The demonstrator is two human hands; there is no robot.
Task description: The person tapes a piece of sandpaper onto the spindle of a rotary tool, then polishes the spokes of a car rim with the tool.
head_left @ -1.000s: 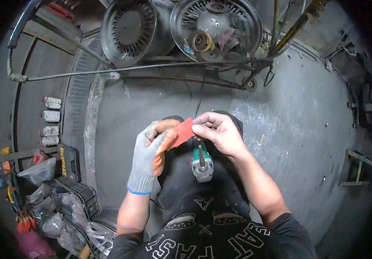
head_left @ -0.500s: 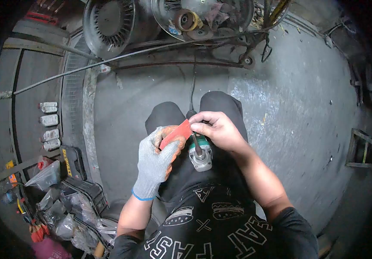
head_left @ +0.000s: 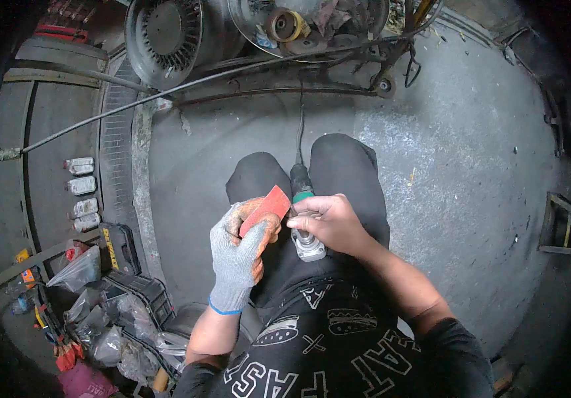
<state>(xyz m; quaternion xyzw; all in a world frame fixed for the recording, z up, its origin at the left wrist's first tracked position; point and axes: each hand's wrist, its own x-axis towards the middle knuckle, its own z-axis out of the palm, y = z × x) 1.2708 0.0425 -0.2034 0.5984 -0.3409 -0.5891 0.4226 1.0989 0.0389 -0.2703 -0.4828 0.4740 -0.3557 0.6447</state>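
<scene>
My left hand (head_left: 240,247), in a grey knitted glove with orange fingers, holds a flat red rectangular piece (head_left: 265,211) between thumb and fingers. My bare right hand (head_left: 328,223) is just right of the red piece, its thumb and fingertips pinched together over the tool's spindle. Whatever lies between those fingertips is too small to make out. A power tool (head_left: 309,246) with a silver head and a green and black body rests between my thighs, its cord running away from me. Part of its body is hidden behind my right hand.
Two wheel rims (head_left: 166,36) stand on a metal cart ahead, one holding a tape roll (head_left: 286,25) and scraps. White bottles (head_left: 81,186) line the left side. Lower left are a black case (head_left: 119,247), plastic bags (head_left: 108,345) and a crate. A metal frame (head_left: 559,225) stands at the right.
My right hand has moved off the red piece's upper corner and down over the tool's spindle. The red piece stays in my left hand. The view has tilted, showing more of my knees.
</scene>
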